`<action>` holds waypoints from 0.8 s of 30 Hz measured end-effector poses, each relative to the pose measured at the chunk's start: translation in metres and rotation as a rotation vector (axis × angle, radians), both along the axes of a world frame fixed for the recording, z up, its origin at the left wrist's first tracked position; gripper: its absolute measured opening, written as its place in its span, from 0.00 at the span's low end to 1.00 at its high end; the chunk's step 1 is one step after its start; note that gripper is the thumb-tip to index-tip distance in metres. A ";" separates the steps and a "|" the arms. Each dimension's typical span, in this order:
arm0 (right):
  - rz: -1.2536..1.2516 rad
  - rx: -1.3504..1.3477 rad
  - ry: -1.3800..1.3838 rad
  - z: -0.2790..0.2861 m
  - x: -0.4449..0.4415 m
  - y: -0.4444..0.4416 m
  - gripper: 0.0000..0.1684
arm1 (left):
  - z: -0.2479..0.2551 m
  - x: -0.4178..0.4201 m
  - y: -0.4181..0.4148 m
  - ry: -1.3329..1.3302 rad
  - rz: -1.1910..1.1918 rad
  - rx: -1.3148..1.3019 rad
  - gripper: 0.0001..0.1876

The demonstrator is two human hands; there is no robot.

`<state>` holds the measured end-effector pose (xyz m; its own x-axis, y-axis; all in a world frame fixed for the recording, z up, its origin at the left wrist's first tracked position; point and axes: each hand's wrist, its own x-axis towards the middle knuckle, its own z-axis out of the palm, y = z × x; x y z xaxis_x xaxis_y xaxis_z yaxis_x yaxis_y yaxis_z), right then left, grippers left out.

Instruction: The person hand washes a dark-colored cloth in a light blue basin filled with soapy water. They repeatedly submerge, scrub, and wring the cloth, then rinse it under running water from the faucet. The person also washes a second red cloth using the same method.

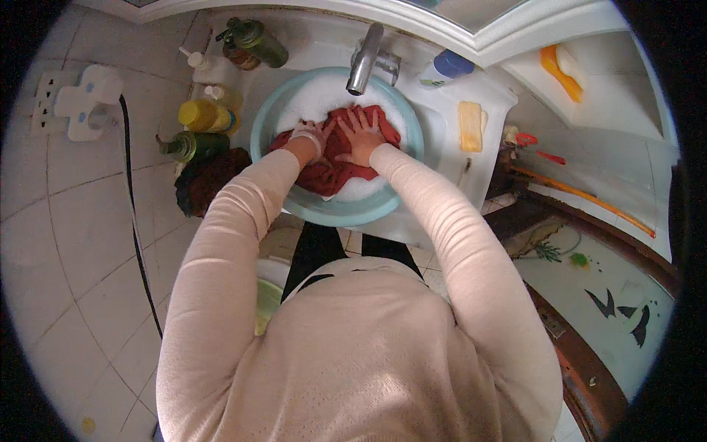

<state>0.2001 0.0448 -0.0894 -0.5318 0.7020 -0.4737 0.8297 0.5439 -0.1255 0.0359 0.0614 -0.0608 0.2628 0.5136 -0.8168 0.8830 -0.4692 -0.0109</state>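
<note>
A light blue plastic basin (347, 217) stands in the white washbasin, below the metal faucet (365, 61). White suds (320, 91) fill much of it, around a wet red cloth (326, 179). My left hand (310, 141), with a bangle at the wrist, presses down on the cloth's left part; its fingertips are partly hidden by folds and suds. To its right my right hand (360, 137) lies flat on the cloth with its fingers spread. Neither hand is seen to grasp the cloth.
Pump bottles (264, 47) and a yellow-capped jar (198, 115) line the left ledge, near a dark bundle (210, 182). On the right are a blue-capped container (450, 66) and a yellowish bar (470, 127). A black cable (131, 193) hangs from a white plug adapter (91, 102). A cabinet overhangs the faucet.
</note>
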 end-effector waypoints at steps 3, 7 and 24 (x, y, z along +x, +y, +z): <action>-0.006 -0.086 0.045 -0.011 0.001 0.000 0.52 | -0.017 -0.002 0.009 -0.007 -0.002 -0.086 0.46; -0.023 -0.327 -0.084 -0.015 -0.002 0.009 0.43 | -0.036 -0.008 0.011 -0.110 0.012 -0.092 0.39; -0.514 -0.198 0.583 0.045 -0.001 0.034 0.22 | -0.009 -0.038 0.022 -0.480 0.622 0.155 0.36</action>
<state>0.1991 0.0787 -0.0446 -0.3648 0.8583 -0.3608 0.7417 0.0336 -0.6699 -0.0017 0.0831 -0.0701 0.1955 0.7801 -0.5944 0.9069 0.0869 0.4123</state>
